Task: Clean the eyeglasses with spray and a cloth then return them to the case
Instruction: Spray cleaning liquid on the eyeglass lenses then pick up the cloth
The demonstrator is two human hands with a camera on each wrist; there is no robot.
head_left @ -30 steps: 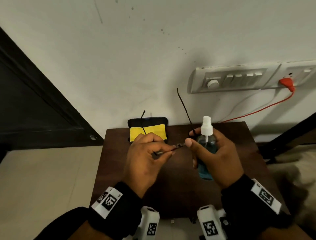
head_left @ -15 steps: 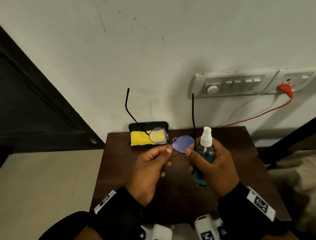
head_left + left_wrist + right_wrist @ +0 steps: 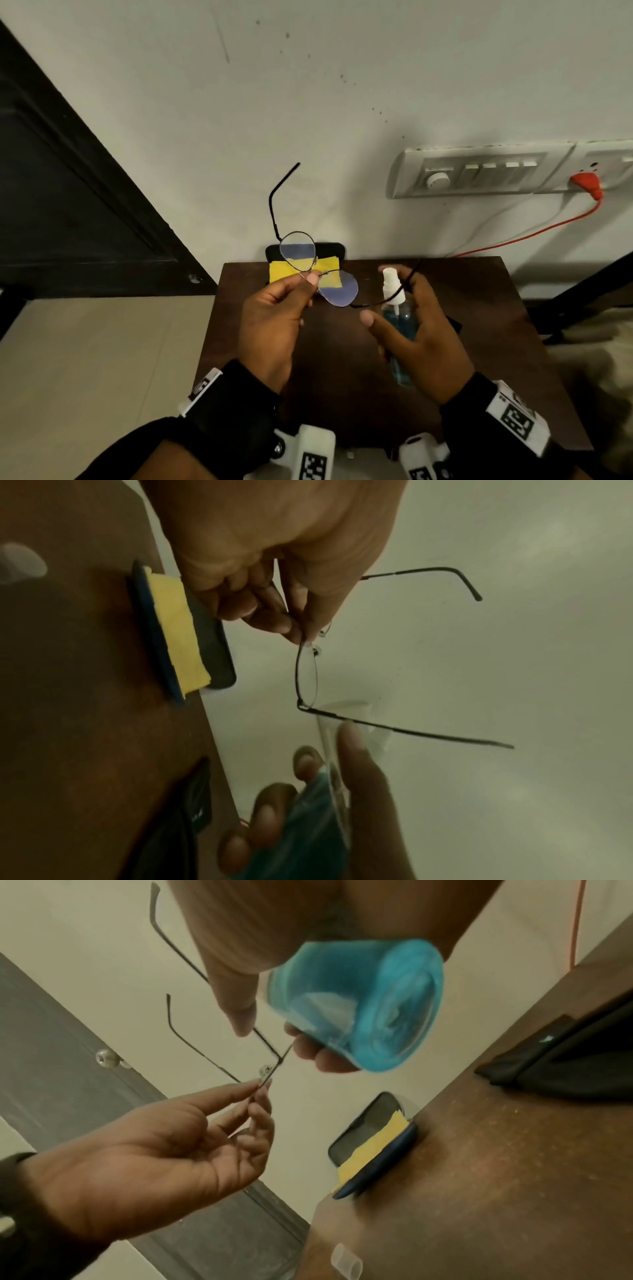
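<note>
**A:** Item one, eyeglasses (image 3: 318, 274). Where do I log them?

**B:** Held in the air above the table's (image 3: 479, 294) far edge, temples unfolded. My left hand (image 3: 274, 318) pinches the frame at the bridge between thumb and fingertips; the other fingers hang loosely curled. The frame's long axis slants from the far-left lens down to the near-right lens.

**A:** Item two, spray bottle (image 3: 397, 325)?

**B:** In my right hand (image 3: 421, 339), fingers wrapped round the blue body, thumb stretched out toward the lenses. The white nozzle stands just right of the near lens, and one temple crosses in front of it. I judge the right hand the nearer to that lens, so spraying means turning the lens face toward the nozzle.

**A:** Item three, case (image 3: 305, 248) and cloth (image 3: 329, 277)?

**B:** Case lies open at the table's far-left corner, against the wall, behind the glasses. The yellow cloth rests in it, untouched.
</note>
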